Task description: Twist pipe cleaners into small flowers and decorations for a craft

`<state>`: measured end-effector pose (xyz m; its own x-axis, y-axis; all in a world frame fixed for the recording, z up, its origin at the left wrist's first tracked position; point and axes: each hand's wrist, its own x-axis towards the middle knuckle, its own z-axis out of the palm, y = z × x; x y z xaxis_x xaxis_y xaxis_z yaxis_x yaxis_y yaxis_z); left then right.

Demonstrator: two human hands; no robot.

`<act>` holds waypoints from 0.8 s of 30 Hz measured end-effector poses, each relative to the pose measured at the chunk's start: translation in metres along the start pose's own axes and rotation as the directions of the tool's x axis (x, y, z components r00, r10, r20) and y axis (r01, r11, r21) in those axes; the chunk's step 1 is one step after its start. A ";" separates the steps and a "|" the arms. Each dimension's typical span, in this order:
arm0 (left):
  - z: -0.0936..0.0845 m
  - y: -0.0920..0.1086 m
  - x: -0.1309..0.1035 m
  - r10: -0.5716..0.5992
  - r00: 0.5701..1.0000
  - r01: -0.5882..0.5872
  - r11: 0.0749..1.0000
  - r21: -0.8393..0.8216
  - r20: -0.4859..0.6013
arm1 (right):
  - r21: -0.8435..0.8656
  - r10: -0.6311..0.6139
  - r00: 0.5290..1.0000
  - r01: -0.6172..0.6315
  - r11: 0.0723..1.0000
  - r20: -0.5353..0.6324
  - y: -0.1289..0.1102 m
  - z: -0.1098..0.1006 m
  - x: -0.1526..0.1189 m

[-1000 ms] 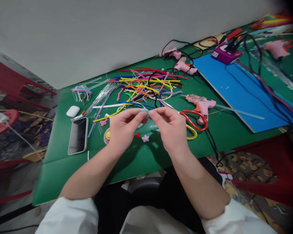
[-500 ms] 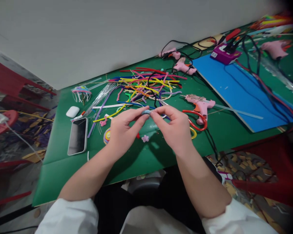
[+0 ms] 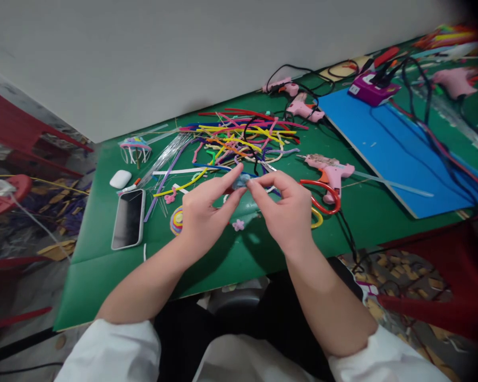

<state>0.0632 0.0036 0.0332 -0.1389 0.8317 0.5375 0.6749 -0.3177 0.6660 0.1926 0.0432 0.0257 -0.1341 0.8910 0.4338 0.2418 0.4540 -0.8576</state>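
A small light-blue fuzzy piece [image 3: 241, 181] is pinched between my left hand [image 3: 209, 204] and my right hand [image 3: 284, 207], whose fingertips meet above the green table. Its exact shape is too small to make out. Below the hands lies a small pink flower [image 3: 238, 225]. Partly behind my left wrist is a round striped coil [image 3: 177, 220]. A heap of colourful fuzzy stems [image 3: 242, 135] spreads beyond the fingers. Red-handled scissors [image 3: 330, 197] rest just right of my right hand, beside a pink glue gun [image 3: 330, 171].
At left on the green table [image 3: 91, 281] are a phone [image 3: 128, 219], a white case [image 3: 120, 179] and a small striped dome with white strands [image 3: 135, 148]. A blue board [image 3: 398, 154], a purple power block [image 3: 372, 89], cables and more glue guns occupy the right.
My left index finger has lifted and straightened a little, showing more of the light-blue piece. The camera view has shifted slightly, and a red bit below my left hand is now hidden.
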 end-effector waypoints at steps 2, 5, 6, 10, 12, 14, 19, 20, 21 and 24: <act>-0.001 0.000 0.001 0.032 0.999 -0.033 0.999 0.023 0.007 | -0.019 -0.052 0.999 0.052 0.998 0.005 0.001 0.001 0.000; -0.005 0.000 0.002 0.019 1.000 -0.019 1.000 0.015 0.021 | -0.054 -0.188 0.982 0.188 0.981 -0.002 0.003 0.002 0.001; -0.006 0.000 0.003 0.003 1.000 -0.003 1.000 -0.005 0.029 | -0.059 -0.224 0.975 0.224 0.973 0.005 0.004 0.002 0.002; -0.011 0.003 0.004 -0.067 0.995 0.077 0.988 -0.130 0.075 | -0.007 -0.233 0.968 0.235 0.972 0.090 0.005 0.001 0.003; -0.012 0.004 0.006 -0.093 0.991 0.109 0.976 -0.189 0.092 | 0.052 -0.190 0.973 0.184 0.981 0.134 0.005 0.001 0.003; -0.013 0.004 0.007 -0.108 0.990 0.128 0.961 -0.244 0.096 | 0.129 -0.128 0.975 0.105 0.986 0.183 0.005 0.001 0.002; -0.012 -0.001 0.010 -0.139 0.982 0.174 0.925 -0.338 0.128 | 0.233 0.007 0.969 -0.067 0.970 0.248 0.008 0.001 0.004; -0.011 -0.001 0.011 -0.147 0.979 0.187 0.918 -0.349 0.138 | 0.235 0.020 0.969 -0.080 0.969 0.244 0.009 0.000 0.005; -0.011 -0.002 0.011 -0.156 0.977 0.199 0.913 -0.356 0.147 | 0.239 0.029 0.971 -0.087 0.967 0.238 0.010 -0.001 0.006; -0.009 -0.003 0.012 -0.169 0.973 0.216 0.908 -0.360 0.159 | 0.243 0.016 0.977 -0.068 0.968 0.211 0.011 -0.006 0.009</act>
<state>0.0530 0.0102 0.0422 -0.1335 0.9351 0.3284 0.3217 -0.2725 0.9068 0.1999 0.0563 0.0215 -0.3295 0.8760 0.3521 0.0092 0.3759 -0.9266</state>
